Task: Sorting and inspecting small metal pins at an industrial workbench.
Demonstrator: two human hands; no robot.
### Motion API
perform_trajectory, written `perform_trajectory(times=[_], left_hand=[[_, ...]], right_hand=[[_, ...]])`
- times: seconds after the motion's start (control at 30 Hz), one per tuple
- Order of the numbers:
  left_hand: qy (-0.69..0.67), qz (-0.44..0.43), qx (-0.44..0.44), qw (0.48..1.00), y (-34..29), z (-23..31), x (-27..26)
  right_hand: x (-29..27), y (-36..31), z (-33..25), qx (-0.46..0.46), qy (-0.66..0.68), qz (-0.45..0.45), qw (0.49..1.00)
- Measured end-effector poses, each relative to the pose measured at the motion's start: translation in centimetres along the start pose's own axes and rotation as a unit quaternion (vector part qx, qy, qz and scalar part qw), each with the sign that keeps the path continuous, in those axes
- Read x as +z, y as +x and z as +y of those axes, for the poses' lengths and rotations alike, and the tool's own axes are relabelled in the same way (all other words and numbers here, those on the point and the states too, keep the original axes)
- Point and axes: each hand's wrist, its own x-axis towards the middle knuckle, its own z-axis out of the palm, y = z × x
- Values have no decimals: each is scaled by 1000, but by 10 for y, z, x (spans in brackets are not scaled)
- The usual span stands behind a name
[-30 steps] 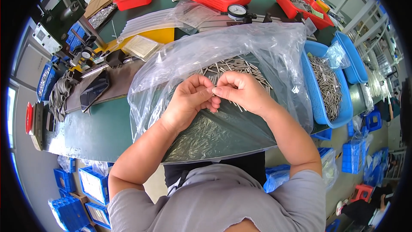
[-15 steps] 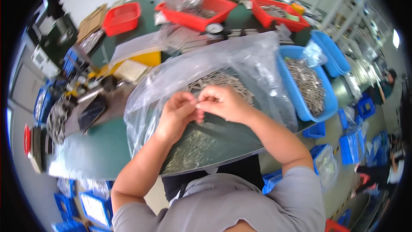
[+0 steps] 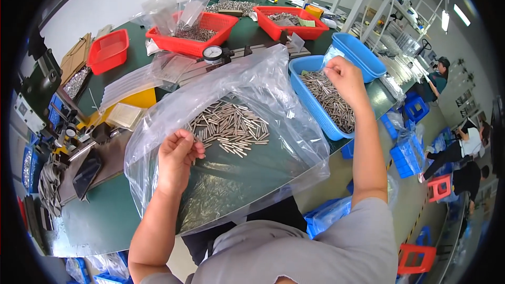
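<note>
Several small metal pins [image 3: 236, 126] lie in a loose pile on a large clear plastic bag [image 3: 273, 81] spread over the table. My left hand [image 3: 178, 156] is at the pile's left edge, fingers curled and pinched together; what they hold, if anything, is too small to make out. Over a blue basket [image 3: 297, 92] filled with similar metal pins [image 3: 329, 100], my right hand [image 3: 346, 76] is closed, its fingertips hidden or too small to read. A small clear bag [image 3: 331, 54] lies beside its fingers at the basket's far end.
Beyond the big bag stand red baskets [image 3: 189, 47] with metal parts and a round dial gauge [image 3: 212, 53]. A second blue basket [image 3: 363, 58] sits behind the full one. At left are a black pouch [image 3: 87, 171] and a grey cloth [image 3: 50, 186]. People work farther off.
My hands, together over the pile before, are now apart. The right hand has moved right and away to the blue basket; the left stays by the pile. The view has shifted rightward.
</note>
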Motion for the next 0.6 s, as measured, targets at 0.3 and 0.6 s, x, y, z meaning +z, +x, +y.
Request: perform_trajectory(times=[0.3, 0.6], left_hand=[[3, 39, 23, 999, 4, 2, -9], [-65, 67, 62, 994, 7, 2, -21]], right_hand=[[10, -1, 35, -119, -40, 68, 990], [80, -49, -143, -339, 152, -266, 890]])
